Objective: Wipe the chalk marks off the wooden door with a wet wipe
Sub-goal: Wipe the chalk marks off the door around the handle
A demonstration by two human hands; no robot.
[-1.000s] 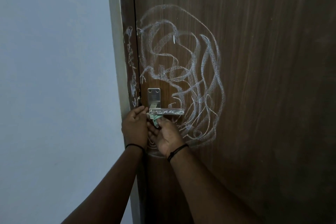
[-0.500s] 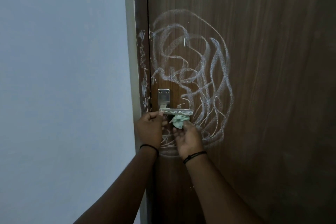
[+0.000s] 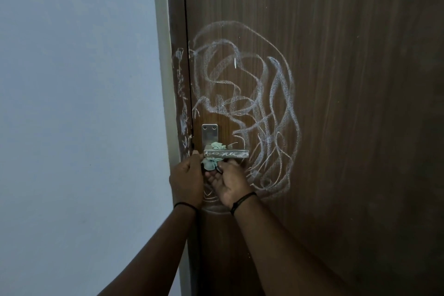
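Wipe (image 3: 211, 163) bunched at door handle (image 3: 225, 153), pinched between my left hand (image 3: 187, 178) and right hand (image 3: 228, 181), fingers curled round it. Soft, limp, damp: best gripped wadded. Chalk marks (image 3: 242, 108) on wooden door (image 3: 348, 127) untouched.

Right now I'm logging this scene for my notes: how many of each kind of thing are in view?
Hands: 2, left and right
Wristbands: 2, and
Wet wipe: 1
Door handle: 1
Wooden door: 1
Total: 7
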